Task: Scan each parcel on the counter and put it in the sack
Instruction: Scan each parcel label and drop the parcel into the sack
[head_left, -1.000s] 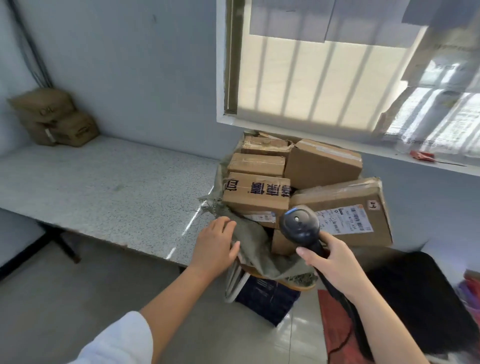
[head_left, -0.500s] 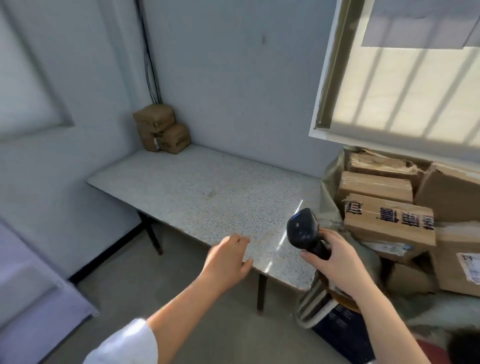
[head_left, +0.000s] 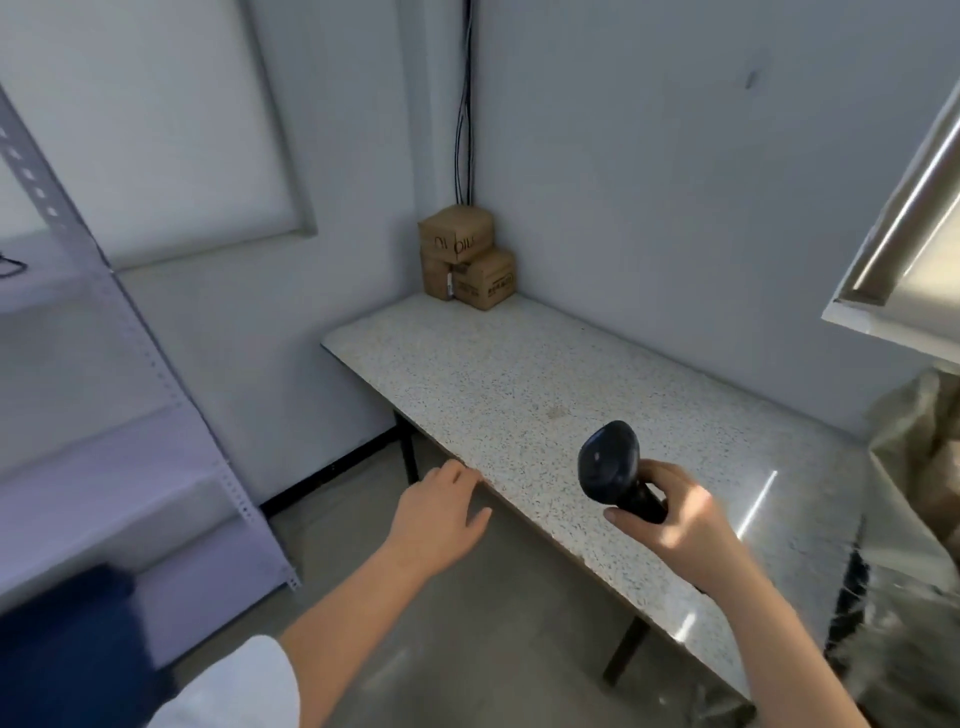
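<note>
Three brown cardboard parcels (head_left: 467, 260) are stacked in the far corner of the speckled counter (head_left: 545, 395). My right hand (head_left: 675, 530) grips the handle of a black barcode scanner (head_left: 613, 470) above the counter's near part, its head pointing away from me. My left hand (head_left: 441, 519) hangs relaxed with its fingers loosely extended, just off the counter's front edge, holding nothing. A strip of the grey-green sack (head_left: 919, 457) shows at the right edge of the view, its contents out of frame.
A grey metal shelving rack (head_left: 156, 395) stands at the left. Black cables (head_left: 465, 104) run down the wall corner above the parcels. A window sill (head_left: 893, 322) juts out over the counter's right end. Bare floor (head_left: 467, 623) lies below my arms.
My view has swung left, away from the full sack toward the counter's far corner. My left hand let go of the sack's rim and now hangs free. The scanner stays in my right hand.
</note>
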